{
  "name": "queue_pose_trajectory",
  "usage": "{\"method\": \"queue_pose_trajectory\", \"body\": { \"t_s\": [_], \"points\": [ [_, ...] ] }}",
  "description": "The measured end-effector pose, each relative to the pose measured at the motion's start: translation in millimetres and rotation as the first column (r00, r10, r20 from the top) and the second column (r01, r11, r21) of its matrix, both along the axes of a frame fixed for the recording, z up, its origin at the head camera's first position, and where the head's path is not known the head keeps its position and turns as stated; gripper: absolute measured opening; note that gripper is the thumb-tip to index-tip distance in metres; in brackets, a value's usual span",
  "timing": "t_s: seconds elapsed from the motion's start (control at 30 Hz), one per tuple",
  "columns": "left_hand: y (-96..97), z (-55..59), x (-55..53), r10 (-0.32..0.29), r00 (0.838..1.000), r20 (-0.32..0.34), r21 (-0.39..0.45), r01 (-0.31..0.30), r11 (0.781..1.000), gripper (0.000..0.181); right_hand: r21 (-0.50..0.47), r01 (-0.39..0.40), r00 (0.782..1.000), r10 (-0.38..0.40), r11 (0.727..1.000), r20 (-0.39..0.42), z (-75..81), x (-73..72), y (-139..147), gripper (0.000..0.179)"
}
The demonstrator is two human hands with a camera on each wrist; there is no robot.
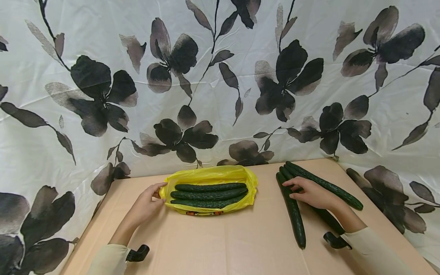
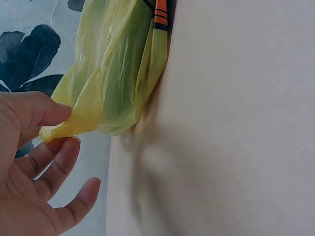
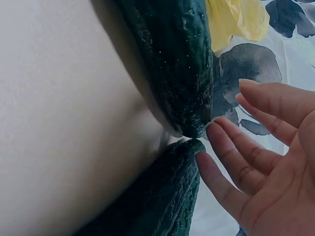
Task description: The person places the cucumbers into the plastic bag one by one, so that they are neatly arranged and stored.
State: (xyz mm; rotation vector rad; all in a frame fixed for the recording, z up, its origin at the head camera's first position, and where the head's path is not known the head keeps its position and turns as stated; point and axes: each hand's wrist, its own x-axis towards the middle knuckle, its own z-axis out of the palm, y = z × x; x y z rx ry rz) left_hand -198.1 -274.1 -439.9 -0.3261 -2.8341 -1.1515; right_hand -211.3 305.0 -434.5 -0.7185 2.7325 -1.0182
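Observation:
My left hand (image 1: 148, 204) pinches the left end of a yellow plastic bag (image 1: 209, 172) between thumb and fingers. The bag lies on its side with its mouth facing up, and three dark green cucumbers (image 1: 209, 195) lie side by side in it. In the left wrist view the gripped corner of thin film (image 2: 64, 129) is pulled to a point. My right hand (image 1: 311, 193) reaches over three loose cucumbers on the right, its fingers spread. Its fingertips are right at the ends of a near cucumber (image 3: 170, 59) and another cucumber (image 3: 162, 196) in the right wrist view.
The table (image 1: 220, 244) has a pale peach covering. Behind it hangs a white curtain (image 1: 227, 103) with dark printed flowers, which also drops past both sides. Among the loose cucumbers, the rightmost cucumber (image 1: 333, 187) slants toward the table's right edge.

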Motion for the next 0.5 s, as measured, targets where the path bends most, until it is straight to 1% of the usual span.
{"method": "queue_pose_trajectory", "body": {
  "t_s": [0.5],
  "points": [
    [-0.3, 0.8, -0.2, -0.002, 1.0, 0.003, 0.0, 0.002, 1.0, 0.056, 0.027, 0.016, 1.0, -0.016, 1.0, 0.021, -0.9, -0.2, 1.5, 0.041]
  ]
}}
